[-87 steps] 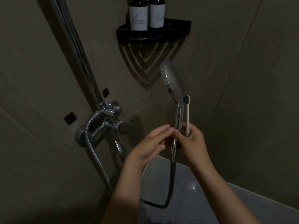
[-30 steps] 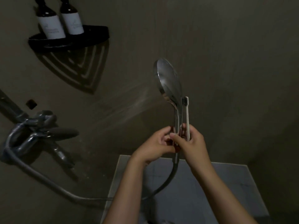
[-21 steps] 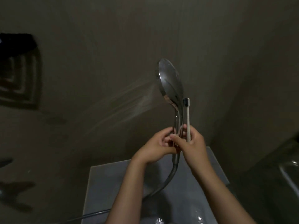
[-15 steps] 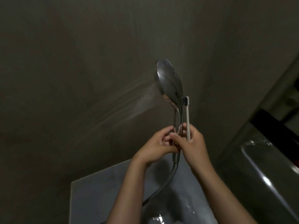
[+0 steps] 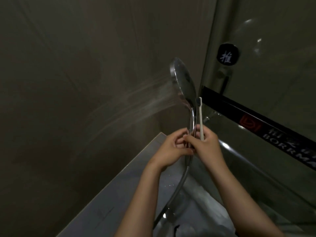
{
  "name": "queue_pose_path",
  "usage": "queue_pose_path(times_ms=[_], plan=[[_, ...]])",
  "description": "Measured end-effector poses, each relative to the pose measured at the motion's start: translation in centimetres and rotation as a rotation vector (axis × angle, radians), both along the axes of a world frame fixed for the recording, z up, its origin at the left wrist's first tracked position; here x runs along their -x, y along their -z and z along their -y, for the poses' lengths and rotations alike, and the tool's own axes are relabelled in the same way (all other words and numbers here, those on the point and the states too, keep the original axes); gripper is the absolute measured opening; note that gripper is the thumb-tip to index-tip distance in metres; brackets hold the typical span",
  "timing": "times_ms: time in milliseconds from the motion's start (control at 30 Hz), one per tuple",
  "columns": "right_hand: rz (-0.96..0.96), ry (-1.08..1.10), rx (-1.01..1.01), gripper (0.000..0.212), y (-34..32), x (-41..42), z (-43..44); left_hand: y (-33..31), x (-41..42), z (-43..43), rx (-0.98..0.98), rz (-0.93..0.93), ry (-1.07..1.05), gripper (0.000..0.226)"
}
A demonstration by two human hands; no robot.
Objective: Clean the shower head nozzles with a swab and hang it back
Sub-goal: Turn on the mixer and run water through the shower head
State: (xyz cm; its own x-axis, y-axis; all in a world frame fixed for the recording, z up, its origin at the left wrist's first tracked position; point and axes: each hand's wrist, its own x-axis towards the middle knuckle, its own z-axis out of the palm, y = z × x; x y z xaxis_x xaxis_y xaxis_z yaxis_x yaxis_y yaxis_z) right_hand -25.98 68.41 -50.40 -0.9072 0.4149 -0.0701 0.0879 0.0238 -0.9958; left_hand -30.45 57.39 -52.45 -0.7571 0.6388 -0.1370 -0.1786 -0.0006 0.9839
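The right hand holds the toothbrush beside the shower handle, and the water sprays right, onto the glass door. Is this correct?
No. The head view shows the water spraying left, toward the wall. The right hand does hold the toothbrush beside the shower handle.

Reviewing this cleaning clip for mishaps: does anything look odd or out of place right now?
Yes. The round chrome shower head, gripped by the left hand, is running, its water spray shooting sideways towards the dark wall. The white toothbrush with dark bristles, pinched in the right hand, stands behind the head, off the nozzles.
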Motion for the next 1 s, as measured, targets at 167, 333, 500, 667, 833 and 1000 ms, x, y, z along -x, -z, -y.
queue_pose_path(times_ms=[167,333,500,667,833,1000], plan=[[0.049,0.081,-0.014,0.014,0.8,-1.7,-1.0,1.9,-0.7,-1.8,0.013,0.032,0.011,0.051],[0.058,0.144,-0.010,0.027,1.6,-2.6,-1.2,2.8,-1.6,-2.8,0.015,0.009,0.038,0.045],[0.060,0.155,-0.022,0.027,2.4,-2.7,-1.1,3.5,-1.7,-2.9,0.019,0.026,0.034,0.051],[0.058,0.127,-0.011,0.026,2.8,-2.4,-0.9,3.8,-1.6,-2.5,0.021,0.033,0.021,0.048],[0.095,0.093,-0.005,0.026,3.7,-1.5,-0.6,4.0,-1.6,-1.7,0.027,0.042,-0.011,0.047],[0.105,0.006,-0.037,0.024,4.0,-0.6,0.3,4.2,-1.7,-0.3,0.015,0.064,-0.094,0.046]])
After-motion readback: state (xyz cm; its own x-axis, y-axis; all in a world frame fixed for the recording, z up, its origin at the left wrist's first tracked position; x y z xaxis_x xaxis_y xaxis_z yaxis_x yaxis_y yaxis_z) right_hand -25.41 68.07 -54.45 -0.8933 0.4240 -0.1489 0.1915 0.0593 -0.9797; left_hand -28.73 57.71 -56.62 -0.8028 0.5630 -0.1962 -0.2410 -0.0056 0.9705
